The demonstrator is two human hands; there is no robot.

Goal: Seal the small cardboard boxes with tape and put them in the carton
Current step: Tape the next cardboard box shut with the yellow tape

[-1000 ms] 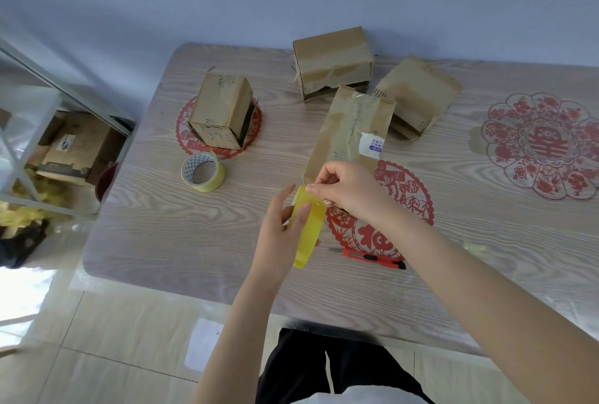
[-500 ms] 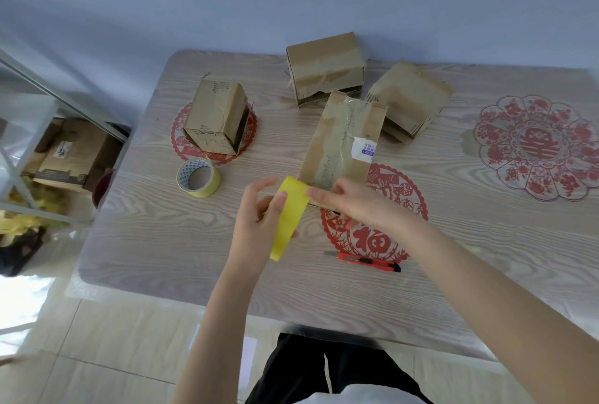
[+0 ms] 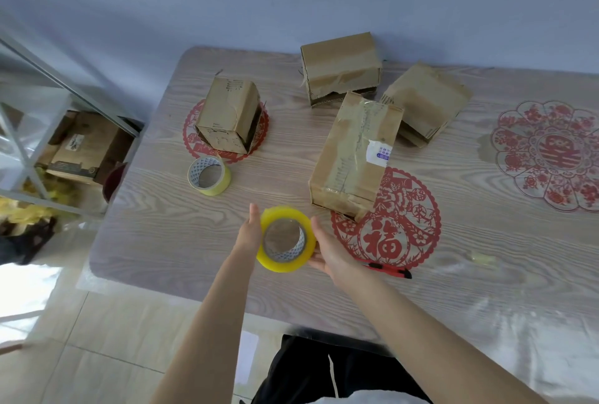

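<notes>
Head view: my left hand (image 3: 249,235) presses flat-fingered against the yellow tape roll (image 3: 281,263); my right hand (image 3: 331,253) cups its opposite side.

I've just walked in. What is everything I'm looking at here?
cardboard boxes: four, brown, on the table's far half
yellow tape roll: one, held between both hands
second tape roll: one, pale yellow, on the table near the leftmost box
utility knife: one, red and black, by the right wrist
paper-cut decorations: three, red, flat on the tabletop
table: one, light wood grain
brown carton: one, left of the table, behind a metal frame
left hand: flat against the roll's left side
right hand: cups the roll's right side
</notes>
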